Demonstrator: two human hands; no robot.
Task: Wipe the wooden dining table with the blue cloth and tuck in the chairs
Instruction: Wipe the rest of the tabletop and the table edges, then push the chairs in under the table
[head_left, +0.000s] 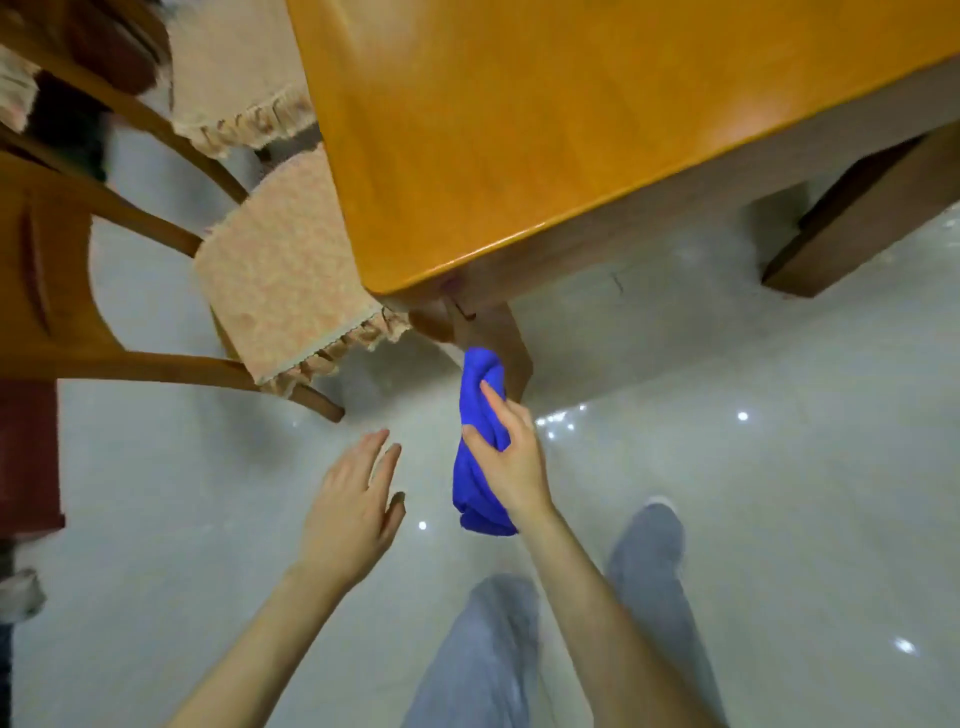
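The right hand (511, 462) grips the bunched blue cloth (474, 486), which hangs long from 12 to 6 o'clock, over the floor and off the tabletop (519, 130). The tabletop corner is at 12 o'clock from that hand, quite near. The left hand (353, 499) is open and holds nothing. The chair (280, 270) is at 11 o'clock from it, so the left hand is closer to the chair.

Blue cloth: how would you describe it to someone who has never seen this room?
Find the wooden dining table and its near rounded corner. Just below that, the blue cloth sits bunched in the grip of the right hand. It alone is bright blue among wood and beige chair cushions.
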